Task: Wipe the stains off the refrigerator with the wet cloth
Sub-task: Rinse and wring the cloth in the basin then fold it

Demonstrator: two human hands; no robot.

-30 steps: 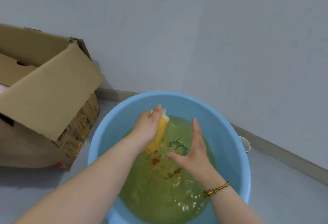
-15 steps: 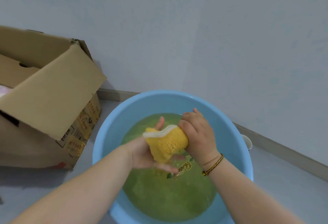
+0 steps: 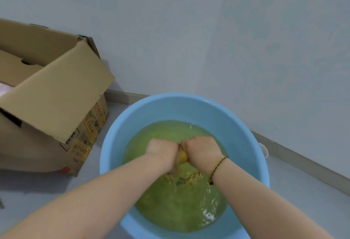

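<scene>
Head: cloth (image 3: 183,156) clamped btwn L hand (image 3: 162,150), R hand (image 3: 201,150), inside curled fingers (image 3: 173,153)

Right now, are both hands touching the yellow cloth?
Touching. The head view shows the left hand and right hand fisted around the yellow cloth, which peeks out between them above the blue basin.
</scene>
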